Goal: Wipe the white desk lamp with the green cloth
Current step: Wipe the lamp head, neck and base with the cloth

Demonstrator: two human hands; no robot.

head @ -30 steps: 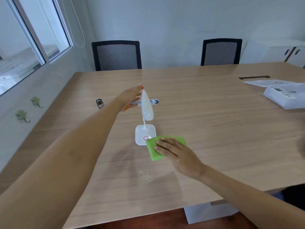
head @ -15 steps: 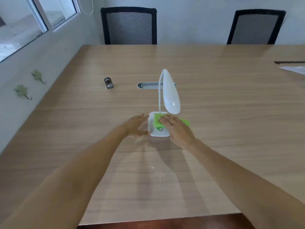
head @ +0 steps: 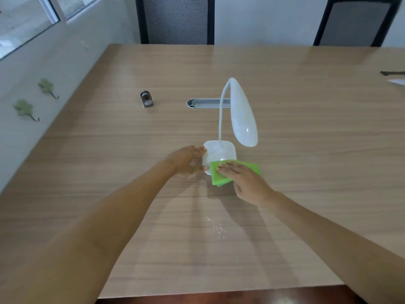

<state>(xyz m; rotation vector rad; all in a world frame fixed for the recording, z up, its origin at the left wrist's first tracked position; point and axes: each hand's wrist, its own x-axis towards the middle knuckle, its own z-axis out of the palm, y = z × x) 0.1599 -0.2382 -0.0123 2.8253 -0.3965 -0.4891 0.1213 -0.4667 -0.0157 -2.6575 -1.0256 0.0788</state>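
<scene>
On the wooden table (head: 109, 172), near its middle, I see the white desk lamp (head: 221, 151) standing upright on its square base, with a thin neck rising from the back of the base and curving over into a long teardrop head that hangs down to the right.

This is the only view, from the head camera looking forward and down. My right hand (head: 245, 182) lies flat, fingers stretched out and together, pressing the folded green cloth (head: 221, 178) onto the near edge of the base; it pins the cloth rather than gripping it. Part of the cloth spills off the base onto the table. My left hand (head: 186, 162) is loosely curled against the left side of the base, fingertips touching it, apparently steadying it; I cannot tell how firmly it holds.

The base lies directly ahead of the right fingers, away from me. The lamp's long line runs up and away from there, so I judge the right hand is placed to wipe forward, then climb the neck.

Behind the lamp sit a cable slot (head: 208, 103) and a small dark object (head: 146, 99).
</scene>
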